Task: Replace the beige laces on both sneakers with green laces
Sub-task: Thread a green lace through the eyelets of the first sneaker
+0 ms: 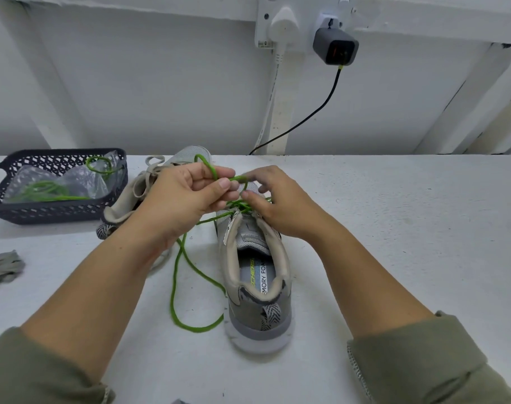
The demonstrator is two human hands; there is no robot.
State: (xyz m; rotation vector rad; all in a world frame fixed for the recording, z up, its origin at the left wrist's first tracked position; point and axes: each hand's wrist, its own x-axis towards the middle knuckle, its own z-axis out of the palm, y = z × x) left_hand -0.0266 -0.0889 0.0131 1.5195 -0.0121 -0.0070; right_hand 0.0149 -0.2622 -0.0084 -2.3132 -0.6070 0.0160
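Left hand (184,196) is curled round the green lace (175,272), also pinched by the right hand (277,205), above the sneaker (260,313).

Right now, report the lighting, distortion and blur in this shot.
Head view: soft, even light, faint shadows beside the sneaker on the table, no glare; wide angle stretches the forearms toward the bottom corners; left hand and right hand on the green lace slightly soft, insole print readable.

The person wears an olive-green top; its left sleeve (29,371) and right sleeve (423,363) sit bunched near the elbows. The right cuff (355,367) shows a pale ribbed edge. The left hand (184,196) and right hand (277,205) are bare.
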